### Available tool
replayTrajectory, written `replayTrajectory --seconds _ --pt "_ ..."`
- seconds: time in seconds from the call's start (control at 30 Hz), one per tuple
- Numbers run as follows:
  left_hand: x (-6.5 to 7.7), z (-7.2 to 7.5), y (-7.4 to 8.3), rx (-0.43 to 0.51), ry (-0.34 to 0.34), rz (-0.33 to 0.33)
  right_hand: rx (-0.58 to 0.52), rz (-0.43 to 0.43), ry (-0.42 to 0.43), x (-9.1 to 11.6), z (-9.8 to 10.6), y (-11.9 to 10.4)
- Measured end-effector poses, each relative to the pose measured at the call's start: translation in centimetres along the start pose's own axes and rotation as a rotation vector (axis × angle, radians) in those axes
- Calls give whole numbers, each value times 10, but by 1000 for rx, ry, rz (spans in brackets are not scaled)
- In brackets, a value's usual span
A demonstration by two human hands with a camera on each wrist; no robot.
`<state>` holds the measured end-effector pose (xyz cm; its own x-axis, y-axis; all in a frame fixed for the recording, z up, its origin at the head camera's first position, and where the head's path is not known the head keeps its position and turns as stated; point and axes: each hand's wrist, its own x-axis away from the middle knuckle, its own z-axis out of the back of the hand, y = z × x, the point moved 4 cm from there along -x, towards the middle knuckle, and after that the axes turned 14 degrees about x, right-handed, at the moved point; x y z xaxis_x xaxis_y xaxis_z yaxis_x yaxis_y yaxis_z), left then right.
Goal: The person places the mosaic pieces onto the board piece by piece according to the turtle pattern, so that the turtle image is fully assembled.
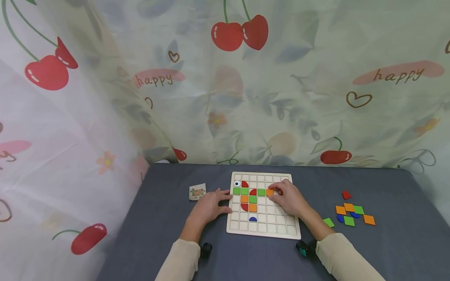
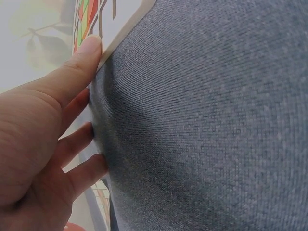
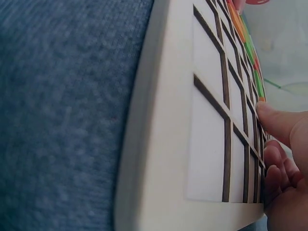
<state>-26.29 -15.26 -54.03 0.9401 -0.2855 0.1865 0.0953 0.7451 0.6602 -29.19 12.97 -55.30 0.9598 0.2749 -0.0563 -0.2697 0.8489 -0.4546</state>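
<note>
A pale gridded board (image 1: 263, 235) lies on the dark cloth, with red, green, orange and blue flat tiles set in some squares and a round eye piece (image 1: 237, 184) at its upper left. My right hand (image 1: 290, 197) reaches over the board's right side. Its thumb and index finger pinch an orange square tile (image 1: 269, 192) at the end of the row, beside a green tile (image 1: 261, 192). My left hand (image 1: 210, 205) rests with spread fingers at the board's left edge. In the left wrist view, the thumb (image 2: 89, 45) touches the board's edge (image 2: 127, 29).
Several loose tiles lie right of the board: orange ones (image 1: 369, 220), green ones (image 1: 349, 221), partly covered blue ones and a red one (image 1: 346, 194). A small picture card (image 1: 197, 192) sits left of the board. A patterned curtain (image 1: 246, 97) hangs behind the table (image 1: 140, 242).
</note>
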Motion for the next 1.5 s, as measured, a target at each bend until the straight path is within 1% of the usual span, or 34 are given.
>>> replayTrajectory --seconds 0.23,0.4,0.53,0.6,0.7,0.83,0.93,1.1,1.2,1.5 --pt "-1 1 1 4 2 -5 3 -1 6 -1 1 0" --pt "-1 0 1 -2 -6 -16 8 0 -23 -1 4 0" --pt "-1 -1 2 -14 -6 -13 25 18 -36 1 11 -3" --pt "-1 -2 3 -16 -7 -11 64 27 -31 4 16 -6" --pt "-1 -4 4 -23 -12 -9 158 49 -11 10 22 -8" --pt "1 -4 4 -26 -1 -8 306 95 50 18 31 -11" --pt "2 -3 5 -27 6 -12 394 91 78 24 36 -9" --pt "4 -1 4 -22 9 -10 496 80 73 33 40 0" --pt "4 0 3 -26 11 -7 531 70 61 39 41 9" --pt "3 0 3 -23 10 -5 526 -31 -10 54 45 54"
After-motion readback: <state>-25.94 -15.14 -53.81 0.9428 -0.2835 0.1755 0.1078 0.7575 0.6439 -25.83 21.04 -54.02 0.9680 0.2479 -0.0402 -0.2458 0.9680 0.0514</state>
